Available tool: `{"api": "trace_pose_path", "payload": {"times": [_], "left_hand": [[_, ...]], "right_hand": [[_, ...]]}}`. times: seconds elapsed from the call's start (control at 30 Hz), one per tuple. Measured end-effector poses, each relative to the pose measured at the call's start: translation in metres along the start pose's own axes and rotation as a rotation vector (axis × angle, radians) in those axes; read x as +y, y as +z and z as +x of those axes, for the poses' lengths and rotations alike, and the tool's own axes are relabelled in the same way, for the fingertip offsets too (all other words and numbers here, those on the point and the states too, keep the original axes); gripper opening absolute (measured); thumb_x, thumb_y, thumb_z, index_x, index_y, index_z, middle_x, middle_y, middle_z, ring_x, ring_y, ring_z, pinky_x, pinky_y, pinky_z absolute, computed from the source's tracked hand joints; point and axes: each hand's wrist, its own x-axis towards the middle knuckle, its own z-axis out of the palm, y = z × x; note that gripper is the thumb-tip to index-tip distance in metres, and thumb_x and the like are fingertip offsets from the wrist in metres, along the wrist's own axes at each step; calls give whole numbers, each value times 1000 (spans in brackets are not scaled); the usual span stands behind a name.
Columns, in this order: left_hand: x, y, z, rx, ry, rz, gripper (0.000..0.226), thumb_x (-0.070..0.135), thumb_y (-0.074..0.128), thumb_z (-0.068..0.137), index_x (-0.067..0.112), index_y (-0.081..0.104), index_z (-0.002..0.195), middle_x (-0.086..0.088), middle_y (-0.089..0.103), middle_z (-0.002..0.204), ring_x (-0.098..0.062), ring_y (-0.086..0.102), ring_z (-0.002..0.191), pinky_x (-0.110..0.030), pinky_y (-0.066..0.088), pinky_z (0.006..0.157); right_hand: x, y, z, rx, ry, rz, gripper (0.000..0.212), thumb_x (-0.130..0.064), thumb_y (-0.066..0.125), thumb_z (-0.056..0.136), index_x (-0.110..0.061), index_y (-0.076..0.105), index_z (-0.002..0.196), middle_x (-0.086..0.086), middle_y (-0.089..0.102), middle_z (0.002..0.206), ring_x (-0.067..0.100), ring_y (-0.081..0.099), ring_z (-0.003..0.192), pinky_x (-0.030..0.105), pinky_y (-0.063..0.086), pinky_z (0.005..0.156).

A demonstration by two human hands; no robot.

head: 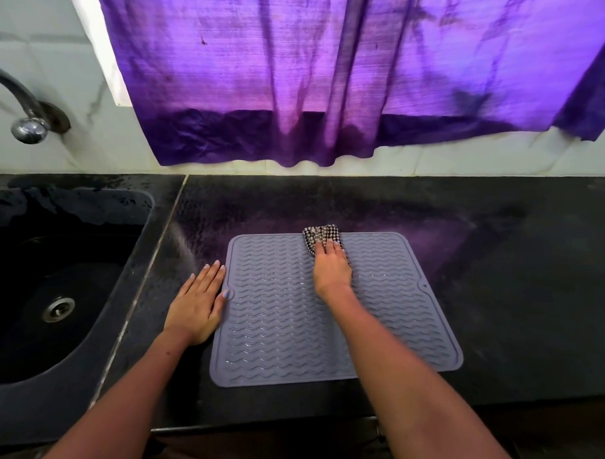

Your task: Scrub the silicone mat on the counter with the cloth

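A grey silicone mat [280,319] with wavy ridges lies flat on the black counter [502,291]. A black-and-white checked cloth [316,235] sits bunched at the mat's far edge. My right hand [331,269] presses down on the cloth with straight fingers, covering its near part. My left hand [199,301] lies flat on the counter against the mat's left edge, its thumb touching the mat's rim.
A dark sink [63,289] with a metal drain is set into the counter at the left, under a curved tap [26,115]. A purple curtain [323,74] hangs over the white tiled wall behind. The counter's front edge runs just below the mat.
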Motion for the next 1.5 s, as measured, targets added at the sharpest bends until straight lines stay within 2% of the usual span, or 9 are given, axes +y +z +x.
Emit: {"api": "trace_pose_path", "payload": {"times": [0.1, 0.23, 0.3, 0.43, 0.6, 0.9, 1.1, 1.23, 1.5], "left_hand": [[-1, 0, 1, -6, -1, 3, 82, 54, -6, 79, 13, 15, 147, 2, 11, 156, -7, 3, 142, -29, -1, 117], [-2, 1, 2, -11, 0, 11, 81, 54, -7, 79, 14, 13, 147, 3, 11, 156, -6, 2, 142, -28, 0, 117], [-2, 1, 2, -3, 4, 6, 81, 54, -6, 80, 14, 15, 147, 2, 13, 156, -7, 5, 143, -29, 1, 117], [-4, 2, 2, 0, 6, 4, 81, 55, -5, 81, 14, 17, 147, 2, 14, 156, -7, 5, 142, -30, 2, 117], [-4, 2, 2, -10, 6, 7, 81, 55, -4, 81, 14, 18, 147, 2, 14, 156, -8, 6, 142, -31, 3, 118], [-4, 2, 2, -13, 11, 17, 80, 55, -3, 82, 13, 17, 147, 2, 14, 155, -5, 3, 141, -30, 2, 117], [-4, 2, 2, -8, 10, 17, 80, 56, -2, 82, 13, 17, 147, 3, 14, 155, -5, 3, 140, -29, 2, 117], [-6, 3, 2, -2, 12, -2, 79, 56, 2, 83, 13, 20, 147, 2, 16, 155, -7, 7, 141, -31, 4, 117], [-6, 3, 1, 23, 18, -27, 77, 53, 3, 84, 11, 22, 145, 0, 19, 154, -9, 11, 141, -32, 6, 117]], "right_hand": [[6, -12, 4, 21, 81, 179, 50, -1, 43, 91, -18, 43, 138, 14, 48, 138, 30, 46, 128, 37, 37, 106], [22, -44, 26, -59, 424, 891, 35, -15, 49, 93, -19, 59, 127, 8, 65, 107, 24, 60, 100, 28, 46, 85], [31, -58, 31, 26, 528, 1027, 38, -7, 44, 94, -15, 57, 129, 9, 64, 118, 26, 59, 106, 27, 45, 84], [37, -63, 20, 219, 364, 518, 50, 2, 44, 90, -17, 48, 136, 13, 58, 129, 31, 55, 116, 36, 46, 94], [28, -28, 9, -62, 153, 121, 46, -6, 43, 91, -9, 41, 137, 16, 40, 141, 31, 36, 133, 41, 35, 108], [36, -30, 4, -56, 96, 65, 49, -2, 48, 88, -12, 41, 135, 17, 46, 136, 34, 43, 128, 41, 40, 101], [60, -71, 29, 52, 425, 672, 31, -9, 47, 93, -12, 63, 119, 17, 64, 117, 31, 59, 110, 32, 47, 85], [56, -80, 19, 208, 319, 312, 36, 1, 45, 91, -11, 57, 124, 17, 63, 118, 34, 58, 110, 37, 49, 87], [47, -26, 4, -36, 195, -23, 44, -1, 30, 96, 5, 33, 139, 28, 38, 142, 36, 32, 135, 41, 33, 109]]}}
